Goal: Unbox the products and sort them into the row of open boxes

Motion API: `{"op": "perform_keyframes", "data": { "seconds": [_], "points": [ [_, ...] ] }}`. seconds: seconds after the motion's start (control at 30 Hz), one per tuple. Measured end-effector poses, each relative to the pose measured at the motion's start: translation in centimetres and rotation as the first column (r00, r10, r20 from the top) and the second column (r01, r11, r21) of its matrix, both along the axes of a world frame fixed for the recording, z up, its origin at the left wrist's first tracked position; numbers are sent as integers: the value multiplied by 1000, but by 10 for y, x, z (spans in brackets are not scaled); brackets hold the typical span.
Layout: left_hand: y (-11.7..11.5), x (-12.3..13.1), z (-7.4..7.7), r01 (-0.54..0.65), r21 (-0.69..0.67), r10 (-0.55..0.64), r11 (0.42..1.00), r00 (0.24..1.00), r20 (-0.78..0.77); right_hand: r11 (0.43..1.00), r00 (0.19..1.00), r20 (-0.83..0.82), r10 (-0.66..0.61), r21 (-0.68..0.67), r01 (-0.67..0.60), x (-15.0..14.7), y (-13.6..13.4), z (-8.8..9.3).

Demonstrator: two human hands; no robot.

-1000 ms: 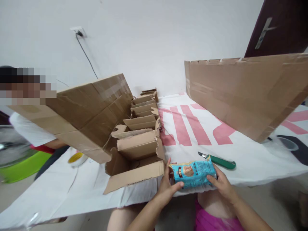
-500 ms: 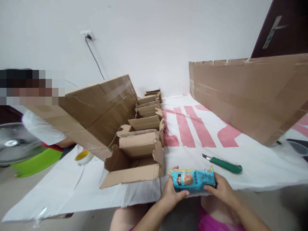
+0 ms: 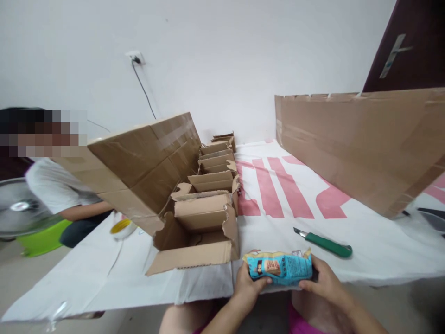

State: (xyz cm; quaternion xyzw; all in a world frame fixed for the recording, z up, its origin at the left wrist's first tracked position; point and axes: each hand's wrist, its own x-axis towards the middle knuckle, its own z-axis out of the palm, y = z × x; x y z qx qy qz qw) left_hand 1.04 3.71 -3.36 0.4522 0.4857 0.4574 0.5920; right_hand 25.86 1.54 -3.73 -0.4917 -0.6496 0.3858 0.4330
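Packet [image 3: 281, 268], blue and single, was held between our two hands at the near edge of the white sheet [image 3: 271, 236], just right of the nearest carton [image 3: 194, 258]. One second earlier its top right corner had overlapped the green knife [image 3: 333, 245] in our view; now we had it nearer our lap, with a narrow strip of sheet showing between them. Our left hand [image 3: 247, 283], whose finger had earlier stuck up beside the carton, now had that finger behind the packet and pinched its left end, thumb in front. Our right hand [image 3: 323, 278] gripped the other end, thumb low on the front. Counting around us, we had one knife, blade pointing left, one tape roll [image 3: 129, 230], and two large cardboard pieces, a left one [image 3: 142, 157] and a right one [image 3: 347, 144]. At least four cartons stood in a row; the far ones overlapped too much to count. One other person's sleeve [image 3: 57, 185] and forearm showed more fully than before.
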Motion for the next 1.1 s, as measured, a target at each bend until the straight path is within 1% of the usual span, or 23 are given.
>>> {"op": "perform_keyframes", "data": {
  "seconds": [0.1, 0.2, 0.27, 0.33, 0.4, 0.47, 0.5, 0.53, 0.6, 0.63, 0.73, 0.8, 0.87, 0.93, 1.0, 1.1],
  "points": [
    [-1, 0, -5, -4, 6, 4, 1000, 1000, 18, 1000, 1000, -4, 12, -8, -12, -1, 0, 0],
    [-7, -1, -8, 17, 51, -16, 999, 1000, -23, 1000, 999, 32, -23, -18, 24, -4, 0, 1],
    [-13, -5, -3, 67, 152, -57, 986, 996, -69, 999, 999, 18, -48, 13, 48, -6, -3, 6],
    [-18, -11, 7, 156, 299, -121, 942, 984, -132, 997, 999, -25, -44, 69, 46, -5, -7, 16],
    [-20, -21, 23, 266, 398, -188, 878, 956, -225, 992, 999, -46, -18, 122, 23, -3, -12, 32],
    [-20, -33, 45, 360, 400, -239, 843, 916, -321, 988, 999, -40, 28, 151, -21, -1, -16, 53],
    [-19, -39, 58, 376, 390, -242, 841, 905, -350, 985, 998, -34, 56, 164, -49, 1, -16, 66],
    [-17, -44, 73, 389, 382, -243, 839, 894, -376, 981, 996, -25, 89, 173, -83, 2, -16, 80],
    [-11, -51, 106, 368, 368, -223, 854, 898, -379, 972, 985, -14, 170, 166, -166, 2, -10, 109],
    [-7, -52, 123, 378, 343, -252, 860, 898, -360, 966, 976, -10, 216, 146, -212, 2, -4, 125],
    [16, -46, 171, 349, 302, -282, 887, 928, -244, 947, 952, 5, 307, 95, -306, -2, 22, 165],
    [38, -40, 195, 287, 288, -250, 913, 955, -159, 952, 955, 63, 290, 84, -295, -7, 47, 184],
    [62, -34, 210, 284, 255, -244, 924, 953, -177, 945, 949, 55, 309, 92, -313, -10, 74, 193],
    [83, -30, 218, 286, 247, -239, 926, 950, -203, 942, 945, -30, 326, 97, -322, -13, 100, 195],
    [101, -27, 222, 301, 262, -255, 917, 947, -193, 943, 936, -115, 332, 77, -325, -14, 122, 192],
    [124, -21, 225, 287, 273, -264, 918, 957, -118, 955, 922, -253, 294, 40, -294, -15, 150, 187]
  ]
}}
